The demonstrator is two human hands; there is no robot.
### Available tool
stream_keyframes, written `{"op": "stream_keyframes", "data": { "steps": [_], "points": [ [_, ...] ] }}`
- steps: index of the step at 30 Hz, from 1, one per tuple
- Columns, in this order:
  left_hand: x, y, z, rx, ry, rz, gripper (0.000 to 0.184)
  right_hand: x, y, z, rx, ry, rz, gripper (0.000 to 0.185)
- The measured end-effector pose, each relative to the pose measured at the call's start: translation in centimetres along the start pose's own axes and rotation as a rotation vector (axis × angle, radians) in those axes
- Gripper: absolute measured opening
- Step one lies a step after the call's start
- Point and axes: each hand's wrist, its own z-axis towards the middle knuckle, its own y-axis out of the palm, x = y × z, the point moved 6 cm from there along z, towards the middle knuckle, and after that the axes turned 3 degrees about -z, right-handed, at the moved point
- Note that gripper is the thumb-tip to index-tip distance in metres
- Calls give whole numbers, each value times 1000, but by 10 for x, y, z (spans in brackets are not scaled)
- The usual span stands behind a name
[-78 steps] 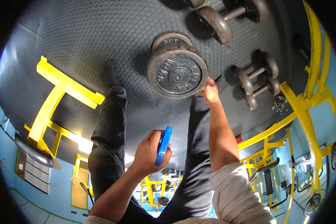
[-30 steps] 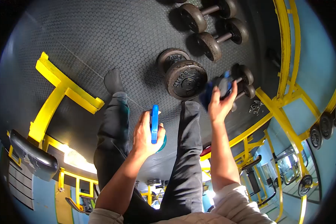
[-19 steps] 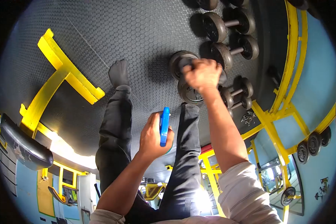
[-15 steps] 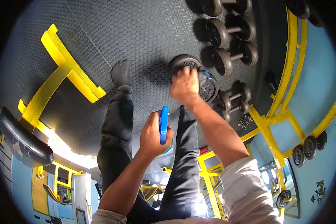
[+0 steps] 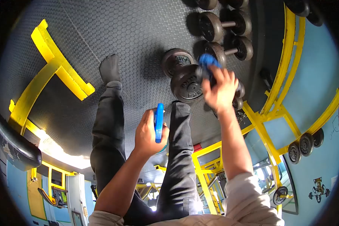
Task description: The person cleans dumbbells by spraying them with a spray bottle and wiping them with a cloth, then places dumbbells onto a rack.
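Observation:
In my left hand [image 5: 145,133], closed above my knee, is what looks like a spray bottle with a long blue head [image 5: 159,122]; a bit of teal shows below the fingers and the rest is hidden. My right hand [image 5: 220,90] grips a dark and blue cloth [image 5: 207,64], blurred by motion, so its exact kind is hard to make out. Just left of that hand, a dumbbell with thick round plates [image 5: 188,84] lies on the floor by my foot. The cloth is raised beside the dumbbell's near plate.
Several more dumbbells [image 5: 211,27] lie in a row on the black textured floor [image 5: 139,30]. A yellow metal stand [image 5: 56,60] is at left, with a worn black pad [image 5: 20,145]. Yellow rack frames [image 5: 265,132] and wall-side weight plates [image 5: 306,144] are at right.
My right hand has moved right, off the dumbbell, and the cloth now shows more. My left hand keeps its hold. The whole view has shifted slightly.

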Motion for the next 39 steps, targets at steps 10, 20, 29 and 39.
{"op": "stream_keyframes", "data": {
  "steps": [10,20,29,39],
  "points": [
    [2,4,6,-13,-2,40,39,64,181,-84,69,1121,1994,50],
    [-3,-49,18,501,111,6,49,-117,207,-61,689,2047,3152,37],
    [-5,-40,18,410,-36,-92,45,43,5,64,379,663,1650,31],
    [2,-39,15,312,-106,-60,43,29,90,61,-863,195,615,118]
  ]
}}
